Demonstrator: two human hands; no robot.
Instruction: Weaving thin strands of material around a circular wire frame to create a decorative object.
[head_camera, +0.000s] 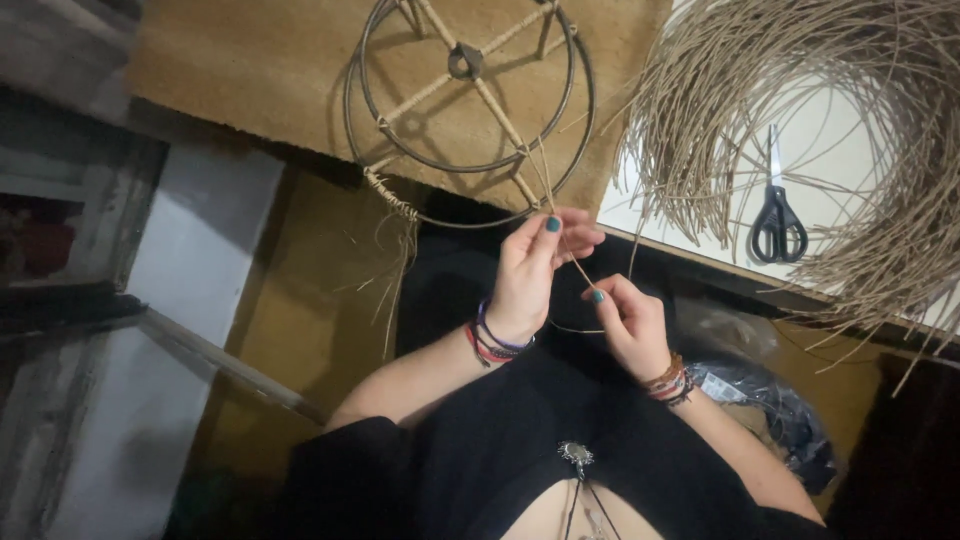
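Observation:
A round metal wire frame (470, 95) with spokes partly wrapped in tan fibre lies on a brown mat in front of me. My left hand (535, 270) rests at the frame's near rim and pinches a thin tan fibre strand (575, 262) that runs up to a spoke. My right hand (625, 320) grips the lower part of the same strand, which loops below both hands. Both wrists wear bead bracelets, and the nails are painted teal.
A big loose coil of tan fibre strands (860, 150) lies on a white surface at right, with black-handled scissors (778, 222) inside it. The brown mat (260, 70) covers the table. A black plastic bag (770, 400) sits low right, a window frame at left.

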